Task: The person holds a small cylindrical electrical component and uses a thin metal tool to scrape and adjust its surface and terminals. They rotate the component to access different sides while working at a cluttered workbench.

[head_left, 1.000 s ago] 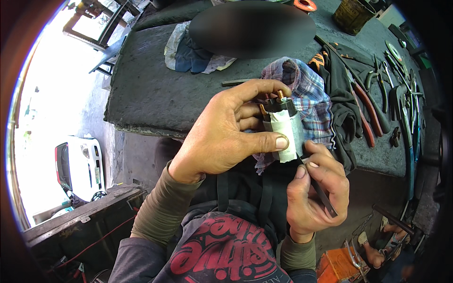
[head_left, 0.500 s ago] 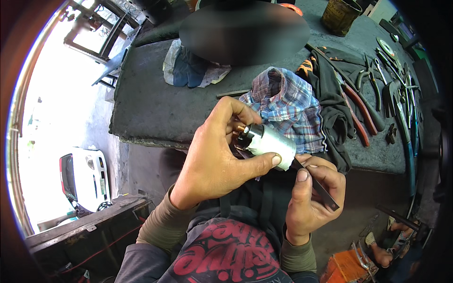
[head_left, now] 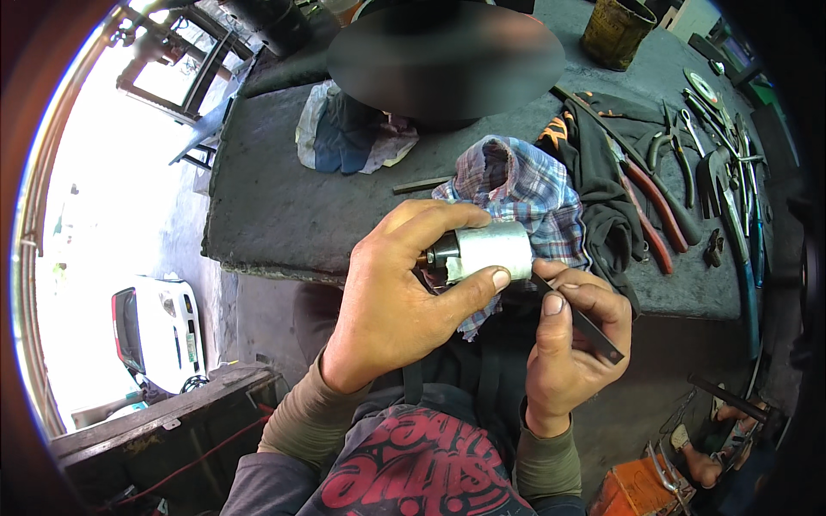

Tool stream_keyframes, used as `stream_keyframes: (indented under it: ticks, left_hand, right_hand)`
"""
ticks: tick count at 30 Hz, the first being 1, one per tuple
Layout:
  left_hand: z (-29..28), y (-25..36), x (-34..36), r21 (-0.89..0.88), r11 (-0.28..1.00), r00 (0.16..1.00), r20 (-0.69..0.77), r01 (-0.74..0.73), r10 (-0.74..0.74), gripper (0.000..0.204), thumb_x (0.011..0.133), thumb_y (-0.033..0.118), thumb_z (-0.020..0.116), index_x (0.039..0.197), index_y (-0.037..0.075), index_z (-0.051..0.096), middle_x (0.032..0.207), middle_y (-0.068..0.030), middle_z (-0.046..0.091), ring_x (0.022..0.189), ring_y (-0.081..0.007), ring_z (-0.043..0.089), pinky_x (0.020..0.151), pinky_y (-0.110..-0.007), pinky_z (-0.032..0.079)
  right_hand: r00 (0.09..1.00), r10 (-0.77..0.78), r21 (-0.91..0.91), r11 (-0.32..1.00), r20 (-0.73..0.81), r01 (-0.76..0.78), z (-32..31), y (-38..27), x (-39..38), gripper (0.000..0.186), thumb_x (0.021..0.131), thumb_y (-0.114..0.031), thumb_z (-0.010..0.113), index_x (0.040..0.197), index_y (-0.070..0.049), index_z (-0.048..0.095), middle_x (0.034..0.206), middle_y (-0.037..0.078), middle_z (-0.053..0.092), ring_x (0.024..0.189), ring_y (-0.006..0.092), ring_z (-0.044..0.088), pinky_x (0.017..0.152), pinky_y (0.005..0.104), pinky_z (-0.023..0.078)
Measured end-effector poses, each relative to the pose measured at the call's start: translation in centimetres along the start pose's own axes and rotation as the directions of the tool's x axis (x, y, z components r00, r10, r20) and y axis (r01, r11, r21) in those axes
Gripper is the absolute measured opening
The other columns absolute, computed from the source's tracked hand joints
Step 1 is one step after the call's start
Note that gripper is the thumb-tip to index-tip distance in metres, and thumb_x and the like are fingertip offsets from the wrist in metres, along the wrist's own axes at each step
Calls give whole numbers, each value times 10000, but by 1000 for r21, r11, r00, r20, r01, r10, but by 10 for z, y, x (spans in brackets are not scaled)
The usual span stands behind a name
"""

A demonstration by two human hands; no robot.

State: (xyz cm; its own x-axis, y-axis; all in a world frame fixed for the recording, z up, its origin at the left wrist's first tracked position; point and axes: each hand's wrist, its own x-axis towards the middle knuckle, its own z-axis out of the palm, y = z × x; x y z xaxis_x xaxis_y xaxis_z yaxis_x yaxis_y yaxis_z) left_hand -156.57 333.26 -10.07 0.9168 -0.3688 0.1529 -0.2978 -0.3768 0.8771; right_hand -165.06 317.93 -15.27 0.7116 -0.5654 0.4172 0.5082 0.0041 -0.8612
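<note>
My left hand (head_left: 391, 292) is closed around a starter solenoid (head_left: 499, 250), a silvery-white cylinder with a black cap and a copper-coloured terminal on its left end. Its thumb presses the lower side while the fingers wrap over the top. Between thumb and fingers, my right hand (head_left: 575, 344) pinches a flat dark metal blade (head_left: 592, 334) with a small hole in its near end. The blade's far tip meets the solenoid's right end or lies just beside it; the fingers partly hide this spot. Behind the solenoid lies a crumpled blue plaid cloth (head_left: 551, 202).
Red-handled cutters (head_left: 650, 206), pliers (head_left: 680, 159) and several other tools lie at the workbench's (head_left: 267, 189) right. A rusty can (head_left: 617, 34) stands at the back; a rag (head_left: 344, 138) lies far left. On the floor at lower right is an orange box (head_left: 637, 490).
The solenoid has turned to lie more level, with its right end now raised toward the right. Both hands keep their grips, and the blade stays at that end.
</note>
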Motion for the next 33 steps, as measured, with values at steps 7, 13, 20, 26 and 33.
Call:
stream_keyframes:
  ticks: [7,13,20,26,33]
  left_hand:
    - [-25,-11,-7,160,973,986,34,-166,163,490,814,245,915,1234,45,762,1224,-168,728,1146,-381,662,1015,-464,529]
    - [1,-24,-4,207,943,963,127,-261,239,656,696,247,933,1278,48,704,1254,-122,646,1185,-337,551,1017,-478,432]
    - [-21,-24,32,73,840,766,459,-538,451,549,620,218,930,1156,144,833,1138,-8,724,1227,-280,522,1030,-525,372]
    - [5,-27,98,99,669,488,764,-737,423,592,596,310,973,1175,272,857,1143,-8,748,1329,-322,500,1056,-487,398]
    - [-26,-22,30,0,888,844,311,-460,437,994,644,128,921,1551,40,525,1415,-189,586,1324,-408,524,1144,-506,411]
  right_hand:
    - [999,33,-299,953,-28,-40,12,-1,-18,131,993,-1,696,1113,31,653,1148,228,759,1038,275,736,989,419,594]
    - [991,-125,-278,955,-50,106,3,-7,1,237,1025,-149,787,1037,71,699,972,173,757,853,261,716,811,391,602]
    - [974,-25,87,996,225,6,-9,-24,30,160,1005,-56,733,1070,75,667,1018,216,739,937,315,729,878,440,619]
    - [930,87,108,985,358,-134,-42,-8,32,153,986,-45,738,1061,47,640,1050,200,725,957,326,712,965,448,587]
    - [952,78,170,976,297,-133,-40,-7,29,110,1004,-9,691,1080,67,668,1115,216,739,1080,364,725,986,449,590]
